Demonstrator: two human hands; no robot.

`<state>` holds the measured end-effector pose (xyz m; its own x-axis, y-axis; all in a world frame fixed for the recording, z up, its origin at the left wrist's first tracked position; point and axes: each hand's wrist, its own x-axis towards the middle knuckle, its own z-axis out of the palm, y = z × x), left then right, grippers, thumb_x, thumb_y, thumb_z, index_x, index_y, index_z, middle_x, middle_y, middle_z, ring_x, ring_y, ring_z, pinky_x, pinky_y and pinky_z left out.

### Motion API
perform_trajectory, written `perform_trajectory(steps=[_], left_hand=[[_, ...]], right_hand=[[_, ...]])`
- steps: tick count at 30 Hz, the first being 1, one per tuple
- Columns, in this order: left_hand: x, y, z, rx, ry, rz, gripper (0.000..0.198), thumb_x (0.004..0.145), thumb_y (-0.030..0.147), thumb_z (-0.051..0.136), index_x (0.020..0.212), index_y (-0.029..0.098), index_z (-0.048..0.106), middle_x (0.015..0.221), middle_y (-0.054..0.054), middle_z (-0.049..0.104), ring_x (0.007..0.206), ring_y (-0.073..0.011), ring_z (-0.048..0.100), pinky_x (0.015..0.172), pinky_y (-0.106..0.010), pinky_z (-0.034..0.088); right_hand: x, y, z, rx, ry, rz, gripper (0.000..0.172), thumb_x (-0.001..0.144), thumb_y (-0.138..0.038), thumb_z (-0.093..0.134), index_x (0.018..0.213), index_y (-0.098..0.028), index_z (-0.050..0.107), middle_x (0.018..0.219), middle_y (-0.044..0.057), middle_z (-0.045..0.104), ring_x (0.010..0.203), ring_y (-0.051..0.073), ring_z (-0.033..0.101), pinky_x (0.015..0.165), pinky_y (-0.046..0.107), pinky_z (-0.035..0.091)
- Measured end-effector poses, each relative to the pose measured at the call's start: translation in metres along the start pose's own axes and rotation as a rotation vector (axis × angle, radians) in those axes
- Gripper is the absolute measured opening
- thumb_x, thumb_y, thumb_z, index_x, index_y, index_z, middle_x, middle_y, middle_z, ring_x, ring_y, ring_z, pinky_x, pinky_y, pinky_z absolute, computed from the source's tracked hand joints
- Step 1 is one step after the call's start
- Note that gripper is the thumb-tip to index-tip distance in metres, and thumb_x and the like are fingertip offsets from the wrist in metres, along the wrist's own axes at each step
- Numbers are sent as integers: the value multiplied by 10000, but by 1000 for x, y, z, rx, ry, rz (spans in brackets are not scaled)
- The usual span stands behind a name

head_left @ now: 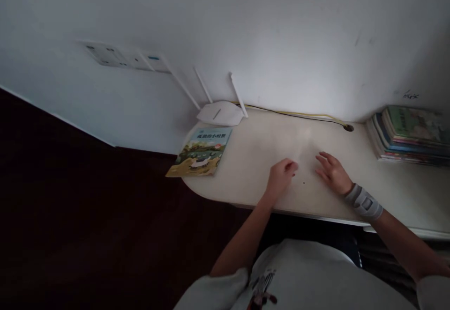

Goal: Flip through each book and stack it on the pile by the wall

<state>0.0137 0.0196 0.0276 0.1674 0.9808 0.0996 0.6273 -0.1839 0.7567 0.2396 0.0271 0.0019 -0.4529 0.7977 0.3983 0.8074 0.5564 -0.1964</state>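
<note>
My left hand (280, 177) is over the white table (253, 160), its fingers curled in with nothing showing in them. To its right, my right hand (333, 173) has its fingers apart and holds nothing; a grey wristband (363, 202) is around that wrist. The two hands are apart from each other, and the fingertips are slightly blurred. A small dark speck (304, 183) lies on the tabletop between them. Left of my left hand, a picture book (204, 153) with a green and yellow cover lies flat at the table's rounded end.
A white router (221, 113) with upright antennas stands behind the picture book, against the wall. Yellow and black cables (302, 114) run along the back edge to a round hole (348, 128). A stack of books (411, 134) sits at the right. Wall sockets (123, 58) are at the upper left.
</note>
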Motion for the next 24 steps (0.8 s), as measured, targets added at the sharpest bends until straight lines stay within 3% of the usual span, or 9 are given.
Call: perform_trajectory(steps=[3, 5, 8, 10, 11, 13, 16, 20, 24], left_hand=[[-15, -20, -14, -697, 267, -193, 332, 840, 480, 497, 865, 160, 579, 917, -101, 699, 841, -209, 692, 678, -325, 555], [-28, -44, -27, -889, 411, -310, 345, 766, 492, 593, 871, 165, 560, 948, -104, 683, 868, -222, 686, 699, -345, 556], [-48, -77, -45, -712, 822, -326, 357, 753, 414, 627, 1014, 185, 546, 1117, -111, 620, 1020, -209, 631, 844, -372, 523], [-59, -86, -54, -432, 1104, -215, 429, 784, 359, 608, 1168, 201, 501, 1258, -125, 542, 1158, -207, 552, 967, -403, 458], [-62, -84, -57, -279, 1161, -133, 457, 807, 344, 589, 1228, 203, 476, 1306, -132, 509, 1218, -213, 507, 1019, -425, 414], [-62, -72, -58, 9, 1048, 36, 449, 860, 343, 534, 1283, 204, 472, 1359, -136, 482, 1316, -241, 410, 1090, -475, 324], [-47, -40, -45, 361, 557, 163, 404, 918, 389, 441, 1272, 225, 546, 1410, -118, 477, 1421, -304, 224, 1124, -556, 219], [-19, -3, -12, 602, -59, 128, 577, 918, 532, 382, 1402, 222, 433, 1531, -109, 312, 1429, -407, 113, 1079, -665, 193], [0, 18, 23, 643, -334, 189, 726, 890, 620, 353, 1486, 218, 256, 1576, -99, 173, 1430, -415, 89, 1068, -704, 148]], right_hand=[[-6, -17, -5, -80, -52, -51, 524, 947, -463, 380, 1317, -115, 510, 1406, 206, 455, 1326, 284, 404, 1071, 503, 351], [-7, -25, -3, -118, -151, -79, 552, 938, -486, 399, 1337, -116, 494, 1431, 208, 432, 1350, 294, 372, 1080, 526, 321], [-10, -30, 2, -139, -296, -97, 576, 930, -501, 412, 1357, -119, 477, 1432, 208, 434, 1346, 301, 379, 1069, 542, 318], [-12, -30, 4, -150, -337, -101, 579, 934, -495, 409, 1366, -114, 465, 1441, 208, 423, 1347, 301, 379, 1068, 542, 313], [-15, -30, 4, -158, -341, -101, 581, 936, -493, 408, 1367, -108, 463, 1446, 211, 414, 1349, 301, 375, 1069, 539, 312], [-22, -28, 1, -174, -333, -91, 576, 939, -489, 403, 1364, -107, 465, 1447, 211, 412, 1350, 297, 375, 1067, 535, 311], [-41, -23, -13, -208, -308, -66, 531, 949, -479, 383, 1333, -133, 502, 1415, 194, 463, 1319, 287, 420, 1058, 549, 305], [-68, -10, -45, -335, -209, 20, 451, 958, -458, 370, 1185, -156, 617, 1245, 171, 618, 1190, 283, 542, 1047, 550, 300], [-64, 0, -56, -406, -48, 147, 516, 935, -499, 394, 1271, -145, 561, 1386, 206, 489, 1310, 317, 416, 1063, 529, 286]])
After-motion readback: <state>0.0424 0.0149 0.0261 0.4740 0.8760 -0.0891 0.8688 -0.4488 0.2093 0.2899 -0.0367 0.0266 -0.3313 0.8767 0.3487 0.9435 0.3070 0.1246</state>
